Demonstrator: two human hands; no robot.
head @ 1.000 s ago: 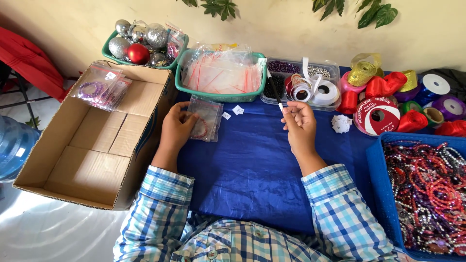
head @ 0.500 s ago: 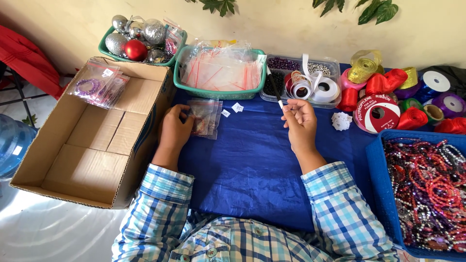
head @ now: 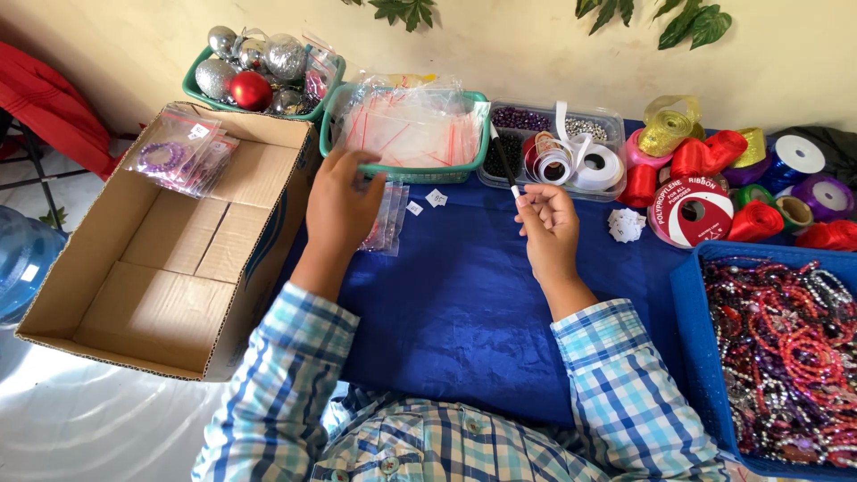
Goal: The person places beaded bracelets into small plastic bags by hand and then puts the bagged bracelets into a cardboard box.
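My left hand [head: 342, 203] hovers over the left edge of a small clear plastic bag [head: 391, 219] that lies on the blue tablecloth [head: 455, 303]. Its fingertips reach the front rim of a green basket [head: 406, 172] full of clear zip bags. Whether it grips the bag is hidden. My right hand [head: 546, 230] pinches a thin black pen [head: 503, 162] that points up and away towards the bead tray. Two small white paper tags [head: 427, 202] lie between the hands.
An open cardboard box [head: 170, 268] with bagged purple bracelets stands at the left. Behind are a green basket of baubles [head: 254, 76], a clear bead tray [head: 558, 147] and ribbon spools [head: 692, 210]. A blue tray of bead strings [head: 692, 312] is at the right.
My left hand has moved up from the small bag towards the green basket's rim. The bag stays where it was. My right hand with the pen has barely moved.
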